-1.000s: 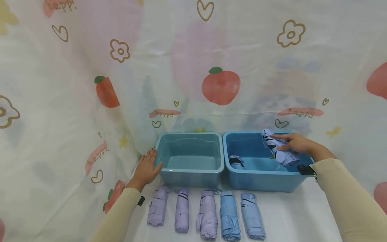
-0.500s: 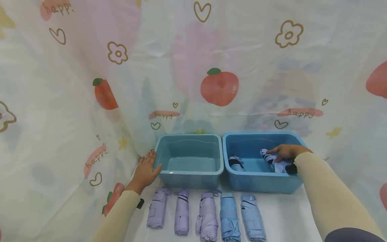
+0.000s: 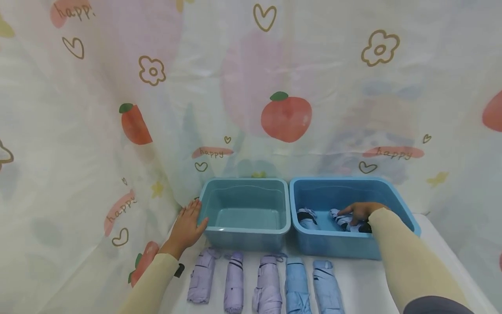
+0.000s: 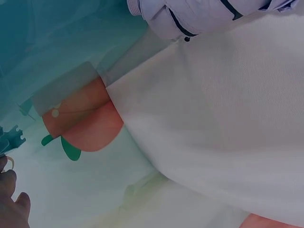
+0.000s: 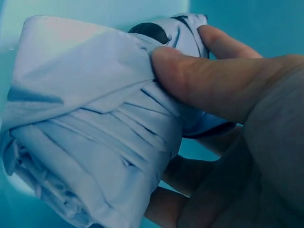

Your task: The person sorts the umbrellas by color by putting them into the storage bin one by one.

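In the head view my right hand (image 3: 361,212) reaches into the right blue bin (image 3: 341,245). It holds a folded pale-blue umbrella (image 3: 339,219) low inside. The right wrist view shows thumb and fingers curled around that umbrella (image 5: 95,99), with dark bands near its far end. A second folded umbrella (image 3: 307,219) lies in the bin's left part. My left hand (image 3: 186,229) rests against the left side of the teal-green bin (image 3: 247,229), fingers straight. At the lower left of the left wrist view, part of the left hand (image 4: 13,199) shows.
In front of the bins lie several folded umbrellas in a row: lavender ones (image 3: 234,283) on the left, blue ones (image 3: 297,285) on the right. A lavender umbrella (image 4: 190,16) crosses the top of the left wrist view. A printed curtain (image 3: 235,87) stands behind and at the left.
My right hand has lowered the umbrella from above the rim down into the right bin and moved it slightly left. The left hand stays at the left bin's side.
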A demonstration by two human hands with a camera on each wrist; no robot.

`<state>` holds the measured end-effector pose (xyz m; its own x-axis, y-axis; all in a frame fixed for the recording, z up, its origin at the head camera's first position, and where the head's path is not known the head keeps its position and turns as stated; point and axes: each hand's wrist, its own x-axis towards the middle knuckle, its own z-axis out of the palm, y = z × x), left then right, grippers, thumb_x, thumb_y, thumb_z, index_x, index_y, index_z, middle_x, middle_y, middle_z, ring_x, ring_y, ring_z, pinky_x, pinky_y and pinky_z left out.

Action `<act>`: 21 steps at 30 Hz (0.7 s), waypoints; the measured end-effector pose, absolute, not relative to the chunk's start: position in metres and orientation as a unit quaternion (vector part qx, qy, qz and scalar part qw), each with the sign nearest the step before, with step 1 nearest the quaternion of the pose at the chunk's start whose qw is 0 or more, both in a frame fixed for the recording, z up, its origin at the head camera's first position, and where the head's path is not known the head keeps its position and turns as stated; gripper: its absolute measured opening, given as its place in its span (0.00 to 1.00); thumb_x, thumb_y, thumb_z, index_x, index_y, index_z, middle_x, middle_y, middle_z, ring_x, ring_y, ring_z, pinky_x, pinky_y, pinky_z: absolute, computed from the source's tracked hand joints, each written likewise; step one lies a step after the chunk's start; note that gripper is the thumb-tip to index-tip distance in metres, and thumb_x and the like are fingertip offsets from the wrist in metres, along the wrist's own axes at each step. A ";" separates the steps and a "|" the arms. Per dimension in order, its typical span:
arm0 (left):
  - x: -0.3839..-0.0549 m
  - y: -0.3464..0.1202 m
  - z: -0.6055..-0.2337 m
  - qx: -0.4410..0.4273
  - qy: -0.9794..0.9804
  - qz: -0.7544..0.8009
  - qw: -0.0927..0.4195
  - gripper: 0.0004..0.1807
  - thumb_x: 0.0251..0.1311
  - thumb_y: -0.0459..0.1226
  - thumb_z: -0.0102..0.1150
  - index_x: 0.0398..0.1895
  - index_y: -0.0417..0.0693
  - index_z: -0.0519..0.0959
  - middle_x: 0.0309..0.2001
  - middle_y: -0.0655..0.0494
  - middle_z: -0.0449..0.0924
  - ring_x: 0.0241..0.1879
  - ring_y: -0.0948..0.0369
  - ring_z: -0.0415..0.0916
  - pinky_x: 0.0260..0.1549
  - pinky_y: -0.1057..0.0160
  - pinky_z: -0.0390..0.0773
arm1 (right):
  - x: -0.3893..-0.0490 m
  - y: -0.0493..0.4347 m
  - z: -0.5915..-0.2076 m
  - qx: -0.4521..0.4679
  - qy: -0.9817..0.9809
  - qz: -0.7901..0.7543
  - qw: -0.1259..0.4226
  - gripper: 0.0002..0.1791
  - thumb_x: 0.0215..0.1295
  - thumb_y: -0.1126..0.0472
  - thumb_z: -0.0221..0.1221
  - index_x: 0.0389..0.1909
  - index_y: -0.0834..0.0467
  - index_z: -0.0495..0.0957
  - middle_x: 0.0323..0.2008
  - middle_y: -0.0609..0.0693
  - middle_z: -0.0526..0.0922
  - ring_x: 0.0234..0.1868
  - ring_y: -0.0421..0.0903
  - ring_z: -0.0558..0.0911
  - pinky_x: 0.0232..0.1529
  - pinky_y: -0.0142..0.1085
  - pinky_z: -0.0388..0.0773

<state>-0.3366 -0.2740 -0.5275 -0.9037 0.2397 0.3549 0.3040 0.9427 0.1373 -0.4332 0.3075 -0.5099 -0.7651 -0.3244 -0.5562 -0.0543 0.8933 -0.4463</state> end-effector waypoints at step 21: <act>-0.335 -0.271 -0.523 -0.142 -0.968 -0.096 0.182 0.36 0.62 0.54 0.38 0.64 0.35 0.58 0.64 0.43 0.55 0.63 0.47 0.51 0.58 0.45 0.50 | -0.441 0.289 -0.521 -0.059 0.870 -0.207 0.443 0.57 0.43 0.37 0.61 0.68 0.58 0.43 0.63 0.73 0.37 0.61 0.72 0.38 0.54 0.64 0.45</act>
<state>-0.3352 -0.2706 -0.5230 -0.8931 0.2401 0.3805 0.3103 0.9411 0.1346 -0.4408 0.2886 -0.5211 -0.6014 -0.2863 -0.7459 0.0806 0.9071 -0.4132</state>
